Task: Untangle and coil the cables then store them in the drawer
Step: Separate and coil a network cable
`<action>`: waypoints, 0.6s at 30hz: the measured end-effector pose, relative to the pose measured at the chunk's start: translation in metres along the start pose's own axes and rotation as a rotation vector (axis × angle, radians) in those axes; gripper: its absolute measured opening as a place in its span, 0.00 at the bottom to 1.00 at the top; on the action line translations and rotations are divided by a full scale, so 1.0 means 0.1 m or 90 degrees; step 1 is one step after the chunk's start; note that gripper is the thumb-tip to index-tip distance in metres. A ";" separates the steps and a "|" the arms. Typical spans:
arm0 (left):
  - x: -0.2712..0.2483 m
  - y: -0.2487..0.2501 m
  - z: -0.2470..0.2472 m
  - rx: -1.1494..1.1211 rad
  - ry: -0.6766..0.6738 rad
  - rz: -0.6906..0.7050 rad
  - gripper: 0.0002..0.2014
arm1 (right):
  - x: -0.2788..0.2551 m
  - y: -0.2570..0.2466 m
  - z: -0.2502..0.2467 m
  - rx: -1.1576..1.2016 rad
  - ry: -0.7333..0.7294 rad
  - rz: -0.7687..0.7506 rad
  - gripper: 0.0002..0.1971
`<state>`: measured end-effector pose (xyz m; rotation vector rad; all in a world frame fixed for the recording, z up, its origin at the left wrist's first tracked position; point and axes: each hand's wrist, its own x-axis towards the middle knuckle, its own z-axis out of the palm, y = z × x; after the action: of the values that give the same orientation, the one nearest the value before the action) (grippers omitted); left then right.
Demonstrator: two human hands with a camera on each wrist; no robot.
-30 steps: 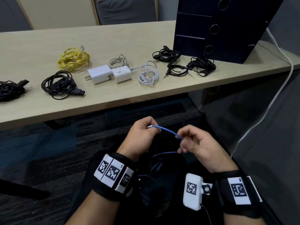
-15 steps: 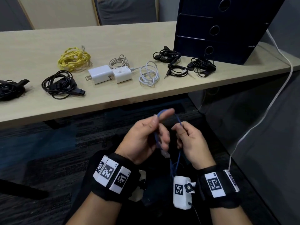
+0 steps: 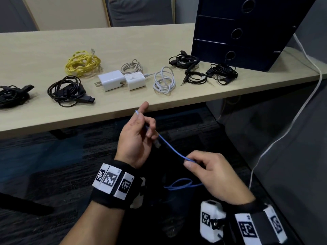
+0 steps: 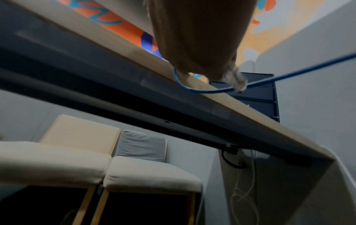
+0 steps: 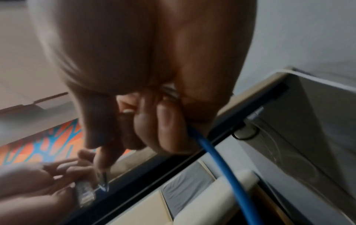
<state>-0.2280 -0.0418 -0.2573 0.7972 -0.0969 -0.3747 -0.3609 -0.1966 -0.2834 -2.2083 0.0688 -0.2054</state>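
Fingers of both the left hand (image 3: pixel 136 138) and right hand (image 3: pixel 212 171) pinch the blue cable (image 3: pixel 170 147); no writing is legible.

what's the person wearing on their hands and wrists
Both hands are bare, with no gloves and no sleeves on the forearms. The left wrist carries a black band faced with three white tiles printed with black square codes. The right wrist has a matching black band with similar coded tiles, plus a white box bearing another code, a small metal knob on its side and a thin dark cable leaving its lower end.
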 end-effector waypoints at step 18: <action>-0.28 -0.26 0.03 0.262 -0.305 -0.184 0.15 | 0.22 -0.24 -0.31 -0.067 0.232 -0.119 0.07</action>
<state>-0.2620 -0.0505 -0.2722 1.1185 -0.5240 -0.8337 -0.3455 -0.2092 -0.2439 -2.2570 0.0738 -0.7214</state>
